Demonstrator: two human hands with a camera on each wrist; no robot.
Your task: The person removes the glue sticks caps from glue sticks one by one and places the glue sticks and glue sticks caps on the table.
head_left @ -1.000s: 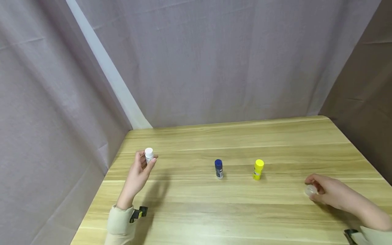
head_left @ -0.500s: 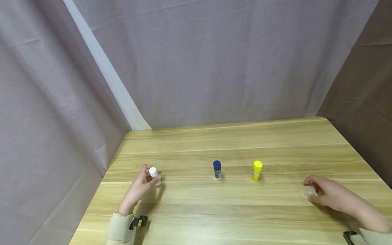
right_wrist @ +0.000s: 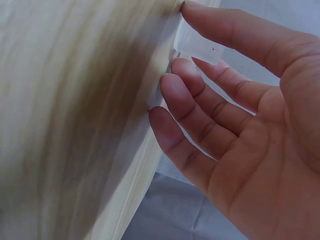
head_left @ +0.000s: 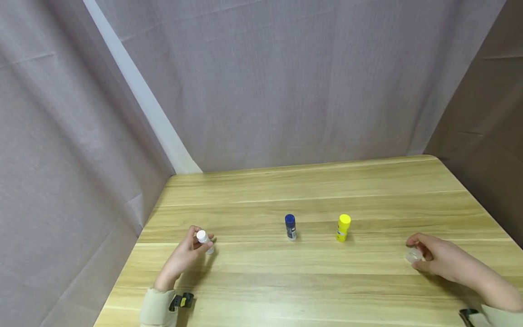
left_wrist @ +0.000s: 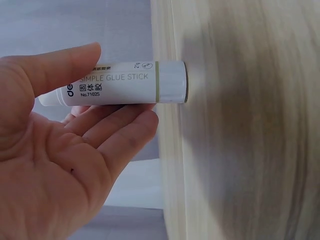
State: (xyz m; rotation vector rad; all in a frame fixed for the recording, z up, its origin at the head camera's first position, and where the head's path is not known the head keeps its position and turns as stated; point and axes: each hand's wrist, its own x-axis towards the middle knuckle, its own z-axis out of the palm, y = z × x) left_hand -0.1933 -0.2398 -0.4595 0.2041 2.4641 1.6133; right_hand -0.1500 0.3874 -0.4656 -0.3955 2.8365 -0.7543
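Note:
In the left wrist view my left hand (left_wrist: 65,150) holds a white glue stick (left_wrist: 115,82) between thumb and fingers, its printed label facing the camera. The base of the stick is at the tabletop; in the head view its white cap points up and tilts slightly left. At the right of the table my right hand (head_left: 443,259) pinches a small, round, translucent whitish object (head_left: 414,255) low at the tabletop. The right wrist view shows part of this translucent object (right_wrist: 197,45) between thumb and index finger; its kind is unclear.
A blue-capped glue stick (head_left: 290,227) and a yellow glue stick (head_left: 343,228) stand upright mid-table, between the hands. Behind the wooden table (head_left: 286,190) hangs a grey curtain (head_left: 286,91), with more cloth on both sides.
My left hand has lowered the white glue stick from above the table down to the tabletop. The right hand and its translucent object have stayed in place.

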